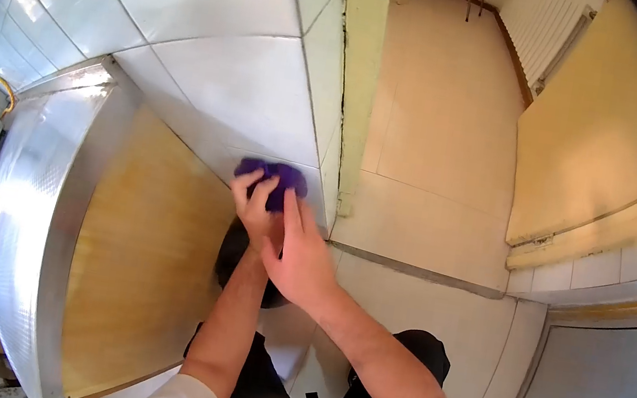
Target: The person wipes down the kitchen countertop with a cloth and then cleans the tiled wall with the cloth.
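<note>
A bunched purple cloth (284, 172) is against the lower part of the white tiled wall (240, 88). My left hand (253, 204) has its fingers curled over the cloth's left and middle part. Close beside it, my right hand (300, 256) grips the cloth's right edge with its fingers, its thumb near my left wrist. The cloth's underside and the fingertips behind it are hidden. Beneath my forearms a dark rounded object (231, 256) is partly covered; I cannot tell what it is.
To the left stands a cabinet with a wooden side (149, 256) and a shiny metal top (30, 197). A pale door frame (355, 81) borders a doorway right of the wall. A floor threshold (422, 274) crosses below it, and a yellow panel (600, 134) stands at right.
</note>
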The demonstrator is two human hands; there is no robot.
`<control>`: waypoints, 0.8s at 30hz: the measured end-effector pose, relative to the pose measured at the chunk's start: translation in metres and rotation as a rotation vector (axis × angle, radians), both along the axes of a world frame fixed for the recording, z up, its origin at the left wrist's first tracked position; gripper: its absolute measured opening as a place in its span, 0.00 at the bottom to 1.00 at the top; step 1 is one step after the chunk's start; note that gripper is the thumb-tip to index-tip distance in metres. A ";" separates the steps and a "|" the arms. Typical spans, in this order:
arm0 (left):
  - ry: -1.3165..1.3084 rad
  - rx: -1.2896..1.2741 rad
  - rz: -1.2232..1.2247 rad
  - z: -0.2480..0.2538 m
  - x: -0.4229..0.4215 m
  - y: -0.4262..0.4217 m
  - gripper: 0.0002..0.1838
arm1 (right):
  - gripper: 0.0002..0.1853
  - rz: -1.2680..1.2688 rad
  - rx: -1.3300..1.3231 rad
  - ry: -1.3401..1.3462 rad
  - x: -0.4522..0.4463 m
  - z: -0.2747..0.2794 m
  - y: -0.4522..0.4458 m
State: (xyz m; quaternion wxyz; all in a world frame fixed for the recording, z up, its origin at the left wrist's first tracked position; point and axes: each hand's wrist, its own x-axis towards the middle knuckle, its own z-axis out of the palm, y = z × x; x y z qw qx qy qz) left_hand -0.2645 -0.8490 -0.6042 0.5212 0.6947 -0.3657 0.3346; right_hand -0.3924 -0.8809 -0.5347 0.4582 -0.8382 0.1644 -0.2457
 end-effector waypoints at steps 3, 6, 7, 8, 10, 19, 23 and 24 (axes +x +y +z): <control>0.264 0.131 -0.041 -0.081 -0.003 0.010 0.17 | 0.44 0.003 0.266 0.275 0.007 -0.050 -0.001; 0.351 0.165 -0.001 -0.085 -0.016 0.008 0.16 | 0.45 -0.041 0.423 0.238 0.014 -0.075 -0.001; 0.350 0.138 0.012 -0.072 -0.016 0.008 0.16 | 0.45 -0.034 0.476 0.164 0.015 -0.069 0.001; 0.339 0.111 0.022 -0.057 -0.011 0.006 0.16 | 0.45 0.007 0.368 0.025 0.018 -0.062 0.001; 0.093 0.009 0.091 0.000 0.001 0.001 0.14 | 0.46 0.064 0.167 -0.250 0.019 -0.040 0.003; -0.043 -0.029 0.117 0.028 0.007 -0.006 0.14 | 0.41 0.022 0.370 -0.484 0.032 -0.020 0.012; 0.178 0.122 0.069 -0.024 0.001 0.013 0.14 | 0.38 -0.030 0.447 -0.286 0.030 -0.055 0.013; 0.196 0.138 0.056 -0.023 0.001 0.015 0.14 | 0.37 -0.030 0.445 -0.251 0.028 -0.055 0.012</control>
